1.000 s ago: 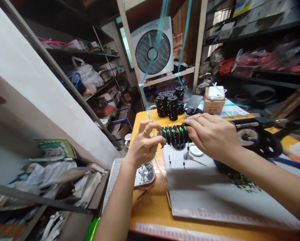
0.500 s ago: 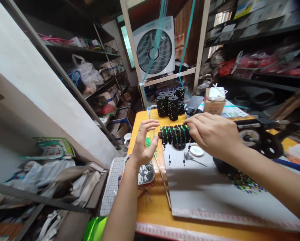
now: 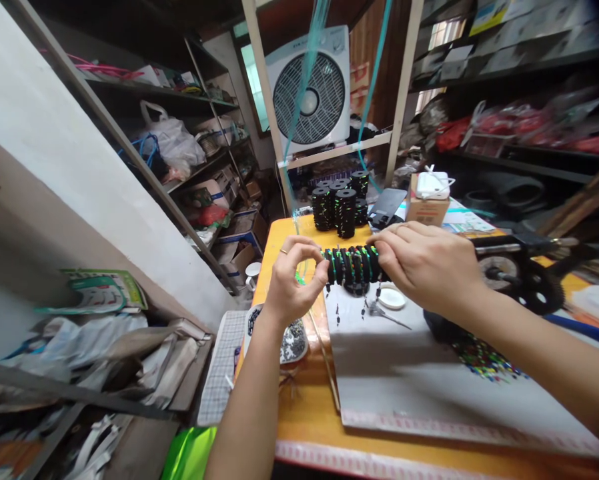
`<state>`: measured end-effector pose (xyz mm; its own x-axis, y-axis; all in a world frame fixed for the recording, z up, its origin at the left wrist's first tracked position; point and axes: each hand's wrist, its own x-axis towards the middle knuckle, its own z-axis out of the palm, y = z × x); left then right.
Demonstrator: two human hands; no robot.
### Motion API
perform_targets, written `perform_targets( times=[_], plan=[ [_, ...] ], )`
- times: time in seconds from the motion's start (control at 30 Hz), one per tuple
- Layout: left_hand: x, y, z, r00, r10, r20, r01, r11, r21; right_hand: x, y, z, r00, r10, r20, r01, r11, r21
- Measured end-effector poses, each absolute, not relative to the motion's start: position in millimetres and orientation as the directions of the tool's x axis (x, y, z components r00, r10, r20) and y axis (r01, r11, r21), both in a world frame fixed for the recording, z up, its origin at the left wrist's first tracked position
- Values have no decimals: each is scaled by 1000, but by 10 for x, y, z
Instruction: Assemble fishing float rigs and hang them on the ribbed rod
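Note:
A black beaded roll (image 3: 352, 265), banded with green and multicoloured beads, lies level above the board between my two hands. Thumb and fingertips of my left hand (image 3: 299, 277) pinch its left end in a ring shape. Around the right end close the fingers of my right hand (image 3: 427, 263), which hide that end. Short beaded strands (image 3: 337, 312) dangle beneath the roll. To the right stands a machine with a dark toothed wheel (image 3: 542, 288); whether the roll is joined to it is hidden by my right hand.
Several upright black beaded rolls (image 3: 345, 212) stand at the table's back beside a phone (image 3: 388, 205) and a cardboard box (image 3: 426, 208). A tray of small beads (image 3: 293, 341) sits at left. Loose coloured beads (image 3: 489, 360) and a white lid (image 3: 392, 297) lie on the grey board (image 3: 404, 393).
My left hand has moved slightly right and closed from open fingers onto the roll's left end. My right hand keeps its grip in nearly the same place.

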<state>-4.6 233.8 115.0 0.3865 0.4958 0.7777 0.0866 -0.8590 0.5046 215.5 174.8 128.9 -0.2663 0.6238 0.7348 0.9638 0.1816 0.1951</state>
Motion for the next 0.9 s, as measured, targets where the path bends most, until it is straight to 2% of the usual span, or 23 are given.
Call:
perform_targets(
  times=[0.07, 0.23, 0.37, 0.57, 0.63, 0.73, 0.83, 0.9],
  plan=[
    [-63, 2339, 1152, 420, 476, 773, 74, -867, 494, 2156, 1756, 1319, -254, 660, 707, 967, 188, 171],
    [-111, 2333, 1217, 650, 356, 671, 14, -889, 458, 2212, 1844, 1427, -201, 788, 582, 979, 189, 83],
    [-147, 2368, 1270, 745, 400, 534, 96, -856, 508, 2294, 1979, 1542, -191, 876, 443, 978, 210, 5],
    [-134, 2517, 1345, 809, 440, 390, 118, -772, 625, 2369, 2147, 1676, -325, 904, 277, 921, 369, -123],
    [-113, 2551, 1371, 806, 445, 389, 115, -764, 635, 2337, 2145, 1692, -330, 895, 300, 914, 382, -134],
    [-91, 2573, 1391, 812, 429, 395, 91, -762, 641, 2260, 1987, 1735, -259, 857, 446, 932, 343, -119],
    [-90, 2589, 1383, 816, 420, 398, 90, -772, 629, 2248, 1592, 1783, -179, 736, 653, 946, 311, -92],
    [-97, 2608, 1371, 814, 419, 403, 99, -783, 614, 2312, 1242, 1747, -182, 637, 749, 913, 393, -113]
  ],
)
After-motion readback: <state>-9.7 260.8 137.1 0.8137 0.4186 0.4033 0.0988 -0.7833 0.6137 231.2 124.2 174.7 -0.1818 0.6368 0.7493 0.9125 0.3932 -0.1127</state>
